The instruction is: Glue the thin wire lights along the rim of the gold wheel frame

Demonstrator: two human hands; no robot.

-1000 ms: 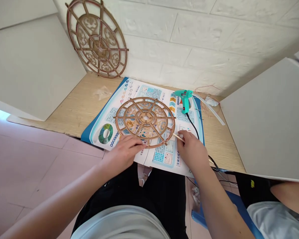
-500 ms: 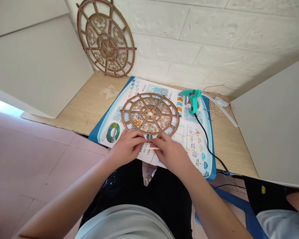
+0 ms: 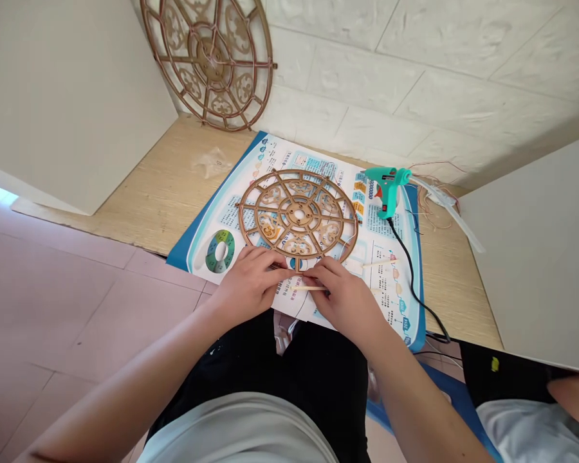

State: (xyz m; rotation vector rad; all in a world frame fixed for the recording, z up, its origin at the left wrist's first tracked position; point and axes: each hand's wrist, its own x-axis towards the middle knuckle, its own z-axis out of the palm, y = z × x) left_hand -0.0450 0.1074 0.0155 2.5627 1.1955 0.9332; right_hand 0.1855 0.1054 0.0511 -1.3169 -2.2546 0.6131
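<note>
Head-worn view, close, facing forward, down

Just beyond the fingers (image 3: 329, 269), the round wheel (image 3: 307, 214) is brown, patterned in openwork scrolls, against a white poster (image 3: 354, 257) printed in blue, orange and green. The stick (image 3: 309, 289) at the right fingers is pale cream; farther right, the glue gun (image 3: 389, 186) is teal, its cord (image 3: 405, 258) black, the tabletop (image 3: 453, 273) wood-grained tan.

Left hand (image 3: 251, 284) at openwork disc (image 3: 307, 212), near side; right hand (image 3: 346, 301) beside, holding stick (image 3: 309, 288).
</note>
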